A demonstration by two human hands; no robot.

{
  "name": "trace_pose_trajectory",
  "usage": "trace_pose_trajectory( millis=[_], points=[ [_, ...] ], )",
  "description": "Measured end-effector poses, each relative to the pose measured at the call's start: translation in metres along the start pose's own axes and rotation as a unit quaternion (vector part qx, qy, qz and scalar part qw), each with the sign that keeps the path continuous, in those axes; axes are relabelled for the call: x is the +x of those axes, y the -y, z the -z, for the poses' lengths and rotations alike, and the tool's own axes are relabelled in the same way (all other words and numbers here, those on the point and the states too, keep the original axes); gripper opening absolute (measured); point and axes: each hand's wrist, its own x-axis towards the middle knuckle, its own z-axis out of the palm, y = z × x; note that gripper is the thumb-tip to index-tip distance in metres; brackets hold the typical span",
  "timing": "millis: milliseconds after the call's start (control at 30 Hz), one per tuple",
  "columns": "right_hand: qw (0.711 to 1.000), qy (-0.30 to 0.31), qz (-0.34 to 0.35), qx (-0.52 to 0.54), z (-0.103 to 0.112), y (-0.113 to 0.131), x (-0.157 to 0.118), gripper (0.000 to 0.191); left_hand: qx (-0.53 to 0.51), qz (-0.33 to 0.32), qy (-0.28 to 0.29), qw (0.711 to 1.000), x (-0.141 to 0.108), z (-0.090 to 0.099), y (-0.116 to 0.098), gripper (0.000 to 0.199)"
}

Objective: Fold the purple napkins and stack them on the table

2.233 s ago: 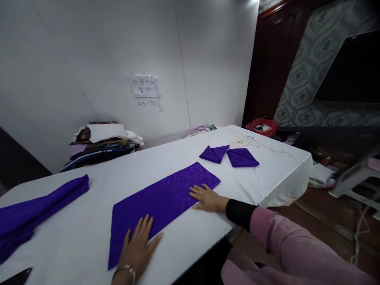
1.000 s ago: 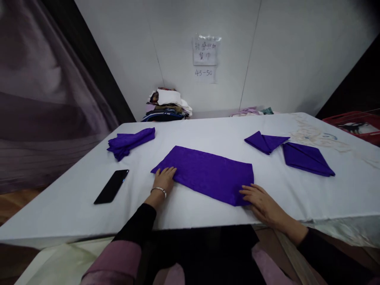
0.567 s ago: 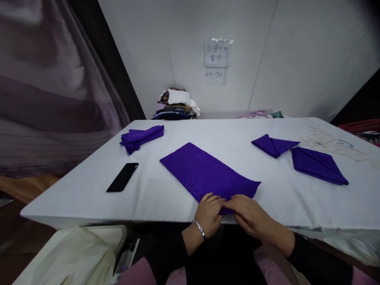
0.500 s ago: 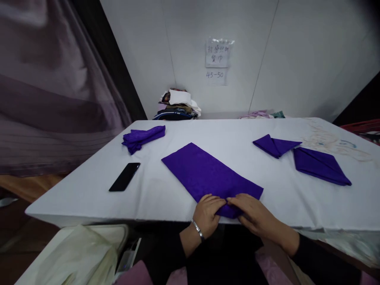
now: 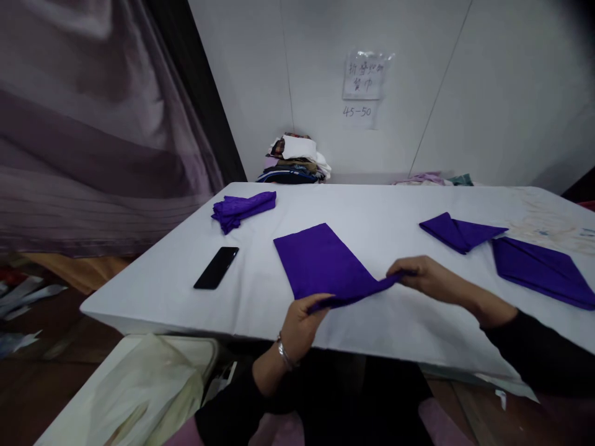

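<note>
A purple cloth point(image 5: 323, 263) lies partly on the white table, its near edge raised between my two hands. My left hand point(image 5: 300, 325), with a silver bracelet at the wrist, pinches the near left part of that edge. At the right end, my right hand point(image 5: 425, 277) grips the cloth's corner between thumb and fingers, above the table. Two folded purple cloths point(image 5: 460, 232) point(image 5: 542, 269) rest to the right. A bunched purple cloth point(image 5: 242, 209) sits at the back left.
A black phone point(image 5: 216, 267) lies on the white table point(image 5: 251, 291) at the left. Behind the table is a pile of folded clothes point(image 5: 295, 160). A bin with a pale bag point(image 5: 144, 384) stands below the near left edge. Paper signs point(image 5: 365, 80) hang on the wall.
My hands have moved apart and lifted the cloth's near edge, my right hand going up and to the right. The near part of the cloth is now gathered. The view has shifted left.
</note>
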Motion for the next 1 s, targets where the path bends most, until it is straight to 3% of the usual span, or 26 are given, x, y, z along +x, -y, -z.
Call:
trace_pose_trajectory(
  millis=[100,167,267,400,533,733,867,1000],
  points=[
    [0.994,0.037,-0.041,0.097,0.019,0.009,0.063,0.014,-0.081,0.074,-0.091,0.99,0.033,0.021,-0.005,0.029],
    [0.983,0.042,-0.067,0.168,0.018,0.005,0.107,0.016,-0.149,0.099,-0.134,0.975,0.063,0.037,-0.003,0.032],
    [0.953,0.032,-0.126,0.274,-0.002,-0.011,0.165,0.024,-0.192,0.126,-0.18,0.956,0.109,0.06,0.016,0.032],
    [0.934,-0.051,-0.191,0.297,-0.046,-0.038,0.216,0.019,-0.136,0.164,-0.218,0.953,0.153,0.086,0.055,0.023],
    [0.937,-0.092,-0.188,0.281,-0.076,-0.062,0.232,0.018,-0.086,0.172,-0.212,0.958,0.169,0.099,0.078,0.018],
    [0.945,-0.108,-0.157,0.265,-0.085,-0.08,0.236,0.026,0.031,0.125,-0.231,0.964,0.166,0.107,0.075,0.012],
    [0.967,-0.136,-0.137,0.163,-0.088,-0.085,0.245,0.034,0.255,0.104,-0.256,0.927,0.165,0.113,0.07,0.016],
    [0.974,-0.155,-0.153,0.059,-0.095,-0.089,0.251,0.046,0.371,0.138,-0.235,0.888,0.163,0.116,0.068,0.024]
  ],
)
